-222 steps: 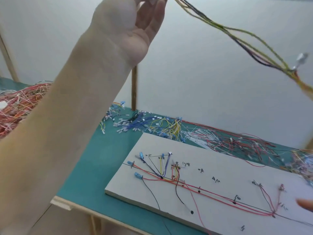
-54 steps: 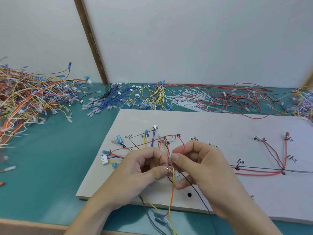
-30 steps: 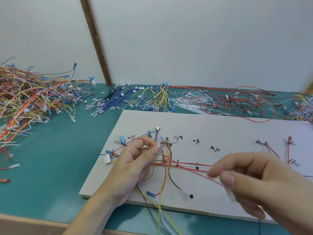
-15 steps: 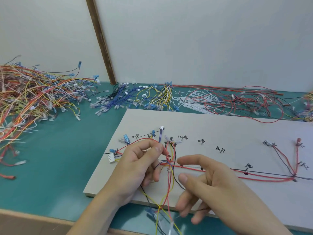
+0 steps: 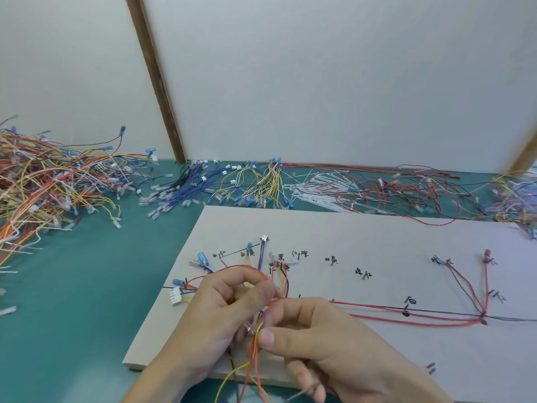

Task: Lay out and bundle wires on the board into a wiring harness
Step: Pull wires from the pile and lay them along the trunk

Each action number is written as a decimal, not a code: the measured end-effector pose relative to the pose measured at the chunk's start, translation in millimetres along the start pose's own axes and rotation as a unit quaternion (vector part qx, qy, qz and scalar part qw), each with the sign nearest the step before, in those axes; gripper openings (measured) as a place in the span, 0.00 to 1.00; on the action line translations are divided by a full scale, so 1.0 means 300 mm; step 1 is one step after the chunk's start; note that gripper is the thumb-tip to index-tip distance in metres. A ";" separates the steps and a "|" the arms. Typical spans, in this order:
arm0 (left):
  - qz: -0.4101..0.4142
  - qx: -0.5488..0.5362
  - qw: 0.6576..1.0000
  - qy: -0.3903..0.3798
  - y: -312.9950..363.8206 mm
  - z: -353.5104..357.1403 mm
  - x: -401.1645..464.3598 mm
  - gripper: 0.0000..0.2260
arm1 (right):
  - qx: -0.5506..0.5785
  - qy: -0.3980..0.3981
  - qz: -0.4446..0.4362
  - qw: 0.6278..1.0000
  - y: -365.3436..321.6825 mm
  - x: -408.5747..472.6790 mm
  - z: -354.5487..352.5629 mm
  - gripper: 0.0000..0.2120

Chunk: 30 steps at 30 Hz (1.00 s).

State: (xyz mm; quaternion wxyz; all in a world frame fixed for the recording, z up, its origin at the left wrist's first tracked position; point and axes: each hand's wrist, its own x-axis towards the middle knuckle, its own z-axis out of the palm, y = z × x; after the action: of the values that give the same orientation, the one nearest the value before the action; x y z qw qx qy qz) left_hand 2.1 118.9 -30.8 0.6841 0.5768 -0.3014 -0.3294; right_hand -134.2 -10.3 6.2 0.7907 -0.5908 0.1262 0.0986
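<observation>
Wires (image 5: 412,317) partly routed on the board (image 5: 348,228); both hands, left (image 5: 223,312) and right (image 5: 313,335), pinch a loose strand cluster, bundling apparently unfinished.

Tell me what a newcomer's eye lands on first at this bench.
First, the two hands low in the middle: the left hand and right hand both pinch a bundle of red, yellow and blue wires at the near edge of the white harness board. Next, the big tangled heap of orange and red wires on the teal table at far left, and the long red wires running right across the board.
</observation>
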 end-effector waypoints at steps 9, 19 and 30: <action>0.006 0.016 1.000 -0.002 -0.004 -0.012 0.009 0.27 | 0.053 0.011 -0.056 0.997 0.003 0.008 -0.014 0.15; 0.010 0.026 1.000 -0.007 -0.013 -0.005 0.004 0.23 | 0.087 0.036 -0.016 0.995 -0.005 0.011 -0.030 0.08; 0.047 0.083 0.994 0.053 -0.008 -0.013 -0.011 0.34 | -0.018 0.247 -0.105 0.963 -0.031 0.011 -0.030 0.11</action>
State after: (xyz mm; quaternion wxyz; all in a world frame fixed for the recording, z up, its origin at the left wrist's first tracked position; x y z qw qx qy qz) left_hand 3.1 123.5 -33.9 0.6631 0.6337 -0.3179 -0.2402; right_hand -128.9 -21.6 11.2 0.7299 -0.6213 0.2527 -0.1320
